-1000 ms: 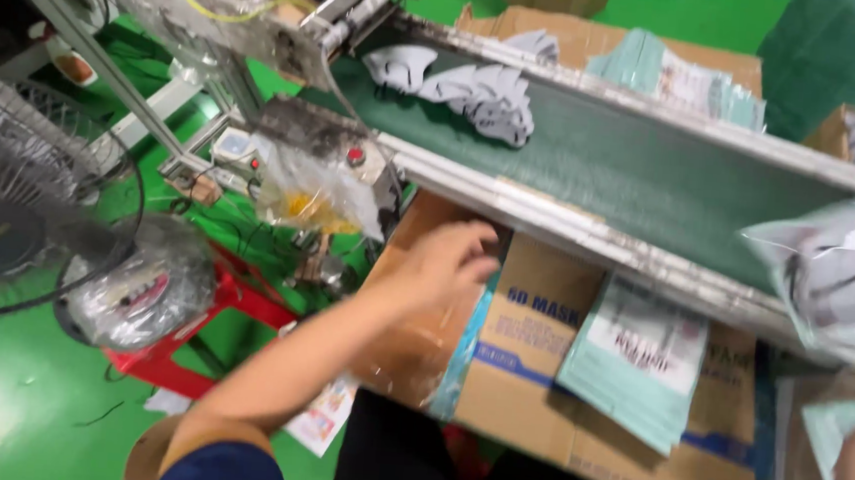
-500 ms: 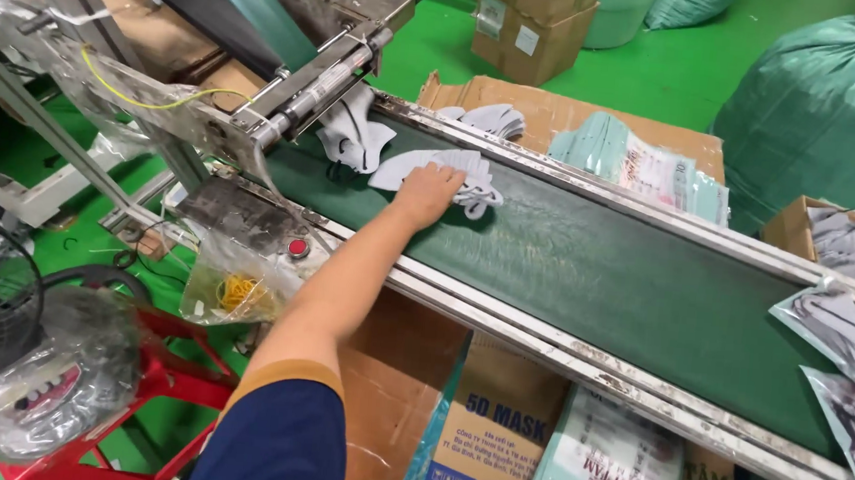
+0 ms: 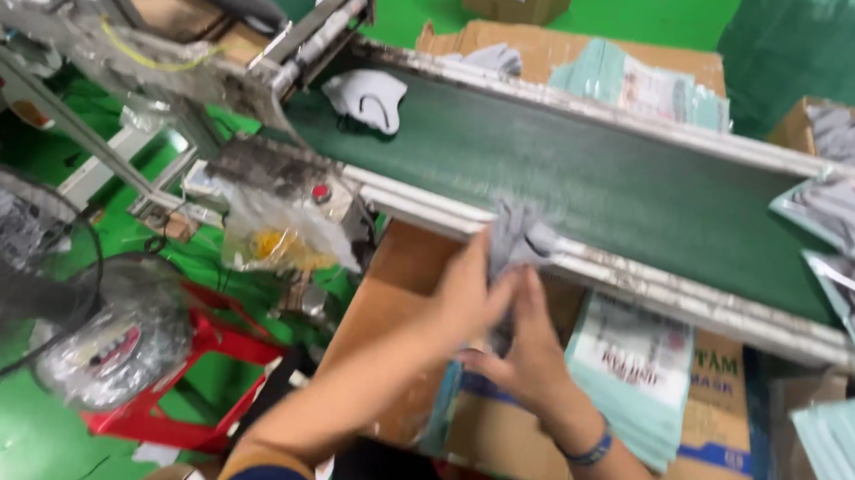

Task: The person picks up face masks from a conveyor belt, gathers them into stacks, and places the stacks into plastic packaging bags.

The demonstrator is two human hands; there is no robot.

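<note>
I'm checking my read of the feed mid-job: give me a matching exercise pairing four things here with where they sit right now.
Things:
1. grey masks
2. white mask
3. stool
4. pouch stack

Places:
A. on the carton right of the hands
B. pressed between the left hand and right hand, at the near rail
C. on the green floor, left of the belt
D. lying alone on the conveyor belt, far left end

Pairs: 1-B, 2-D, 3-C, 4-A
</note>
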